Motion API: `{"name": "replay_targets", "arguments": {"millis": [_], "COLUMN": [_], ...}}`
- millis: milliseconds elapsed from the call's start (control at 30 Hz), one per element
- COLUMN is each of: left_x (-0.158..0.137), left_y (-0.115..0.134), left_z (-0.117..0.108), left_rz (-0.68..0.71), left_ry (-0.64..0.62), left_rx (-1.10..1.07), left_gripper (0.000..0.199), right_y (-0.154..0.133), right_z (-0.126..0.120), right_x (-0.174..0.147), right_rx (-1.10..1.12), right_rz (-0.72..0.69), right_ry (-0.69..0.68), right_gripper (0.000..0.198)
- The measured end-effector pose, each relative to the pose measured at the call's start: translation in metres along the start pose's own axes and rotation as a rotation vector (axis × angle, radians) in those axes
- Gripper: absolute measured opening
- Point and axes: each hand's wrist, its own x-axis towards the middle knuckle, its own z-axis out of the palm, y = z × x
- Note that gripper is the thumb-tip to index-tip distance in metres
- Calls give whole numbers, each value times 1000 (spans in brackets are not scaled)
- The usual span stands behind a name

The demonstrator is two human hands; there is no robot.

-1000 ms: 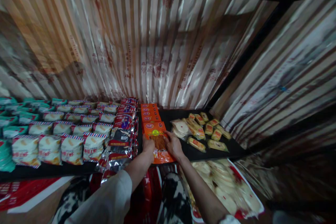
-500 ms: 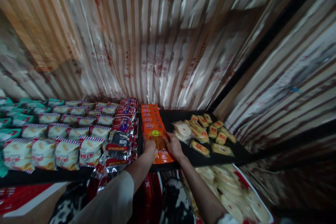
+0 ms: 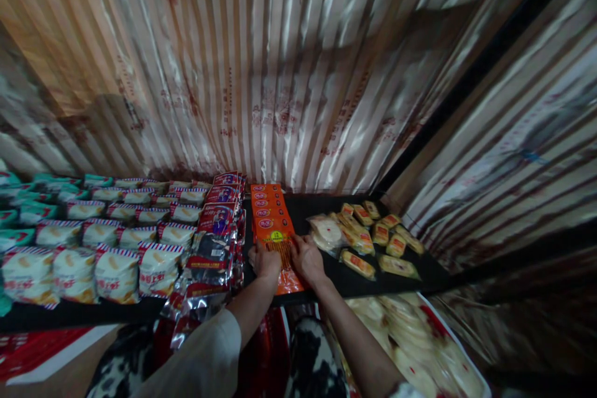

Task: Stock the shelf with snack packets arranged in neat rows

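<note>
An overlapping row of orange snack packets (image 3: 270, 208) lies on the black shelf, running toward the back wall. The front packet (image 3: 291, 281) has a clear window with brown sticks showing through. My left hand (image 3: 265, 262) is closed at this packet's left side, its fingers bent and partly hidden. Along the opposite edge, my right hand (image 3: 308, 259) grips the same packet with its fingers curled. Just left of my left hand stand dark red foil packets (image 3: 217, 230) in an overlapping row. To the right of my right hand lies a clear pack of round white pieces (image 3: 328, 233).
Several small yellow packs (image 3: 357, 263) are scattered at the shelf's right end. White puffed snack bags (image 3: 116, 273) and green bags (image 3: 40, 211) fill the left side. Below the shelf are a tray of pale packs (image 3: 410, 336) and a red crate (image 3: 37, 351). Striped sheeting (image 3: 280, 74) hangs behind.
My left hand has shifted slightly left and down along the front packet's side. My right hand stays at the right edge. The view has moved very little.
</note>
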Motion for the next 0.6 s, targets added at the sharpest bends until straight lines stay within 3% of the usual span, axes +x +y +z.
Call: {"name": "replay_targets", "arguments": {"millis": [133,267,433,600], "left_x": [-15,-24,-14,-17], "left_y": [4,0,-10,-9], "left_z": [-12,-12,-6,-10], "left_rz": [202,430,475,475], "left_ry": [-2,-137,-214,-155], "left_rx": [214,393,442,357], "left_gripper": [58,55,58,51], "right_y": [-4,-7,-3,-2], "right_z": [2,4,11,15], "right_x": [0,1,2,1], "right_rx": [-92,-96,-38,48], "right_rz": [-72,-85,-116,-117], "right_ry": [57,46,47,129], "right_gripper": [41,43,44,42]}}
